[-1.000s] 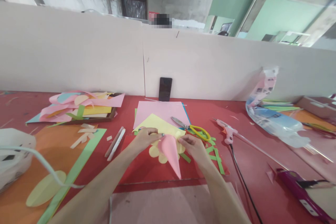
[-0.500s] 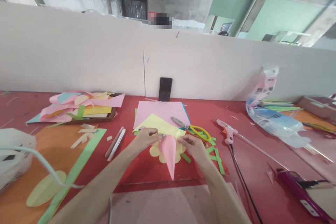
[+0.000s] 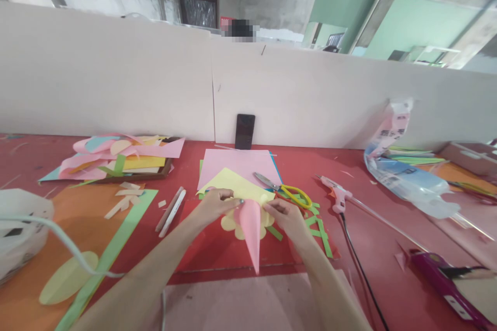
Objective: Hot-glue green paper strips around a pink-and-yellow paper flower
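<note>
Between my hands is a paper flower with scalloped pale yellow petals (image 3: 229, 224) and a long pink paper cone (image 3: 250, 225) at its middle, the point aimed down toward me. My left hand (image 3: 213, 207) pinches its upper left side, thumb against the cone's wide end. On the other side, my right hand (image 3: 286, 213) grips the petals at the upper right with thumb and fingers. Just behind the flower lies a pale yellow sheet (image 3: 233, 182) over a pink sheet (image 3: 240, 163). Yellow-handled scissors (image 3: 293, 194) rest close to my right hand.
Green paper strips (image 3: 322, 238) lie right of the flower. A pink glue gun (image 3: 338, 194) with a black cord is farther right, near a purple power strip (image 3: 446, 287). Two pens (image 3: 173, 214) and a paper-filled tray (image 3: 166, 169) are left. A phone (image 3: 245, 132) leans on the partition.
The cone's point has dipped slightly lower, toward me. Both hands keep nearly the same place and hold.
</note>
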A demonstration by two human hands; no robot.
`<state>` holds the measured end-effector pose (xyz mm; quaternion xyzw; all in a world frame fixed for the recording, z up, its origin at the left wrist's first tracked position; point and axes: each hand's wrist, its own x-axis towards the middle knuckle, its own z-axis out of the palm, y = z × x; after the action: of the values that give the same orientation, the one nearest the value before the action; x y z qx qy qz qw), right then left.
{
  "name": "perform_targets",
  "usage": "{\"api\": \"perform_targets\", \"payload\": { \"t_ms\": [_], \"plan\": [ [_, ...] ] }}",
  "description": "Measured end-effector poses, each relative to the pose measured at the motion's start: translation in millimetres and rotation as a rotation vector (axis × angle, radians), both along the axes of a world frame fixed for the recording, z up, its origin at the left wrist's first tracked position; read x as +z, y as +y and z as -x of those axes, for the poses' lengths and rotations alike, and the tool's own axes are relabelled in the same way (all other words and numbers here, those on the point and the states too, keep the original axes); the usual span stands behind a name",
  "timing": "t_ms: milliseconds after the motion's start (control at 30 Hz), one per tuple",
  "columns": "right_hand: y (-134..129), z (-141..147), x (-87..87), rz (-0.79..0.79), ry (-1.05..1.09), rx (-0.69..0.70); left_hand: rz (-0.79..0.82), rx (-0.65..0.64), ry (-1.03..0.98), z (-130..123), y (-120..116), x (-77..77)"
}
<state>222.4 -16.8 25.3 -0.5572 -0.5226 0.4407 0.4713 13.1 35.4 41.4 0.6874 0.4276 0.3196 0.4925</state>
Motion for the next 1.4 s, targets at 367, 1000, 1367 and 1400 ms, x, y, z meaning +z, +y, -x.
{"api": "perform_targets", "payload": {
  "t_ms": [367, 1000, 1367, 1400],
  "plan": [
    [0, 1, -7.4, -0.023, -0.136, -0.015, 0.190, 0.376, -0.310, 19, 3, 30.5],
    [-25, 27, 72.8, -0.267, -0.019, -0.346, 0.434, -0.009, -0.909, 14, -27, 75.4],
    [8, 77, 109.3, -0.316, -0.105, -0.019, 0.191, -0.091, -0.855, 10, -40, 86.1],
    [10, 78, 108.0, -0.301, -0.109, -0.022, 0.180, -0.087, -0.845, 9, -40, 85.8]
  ]
}}
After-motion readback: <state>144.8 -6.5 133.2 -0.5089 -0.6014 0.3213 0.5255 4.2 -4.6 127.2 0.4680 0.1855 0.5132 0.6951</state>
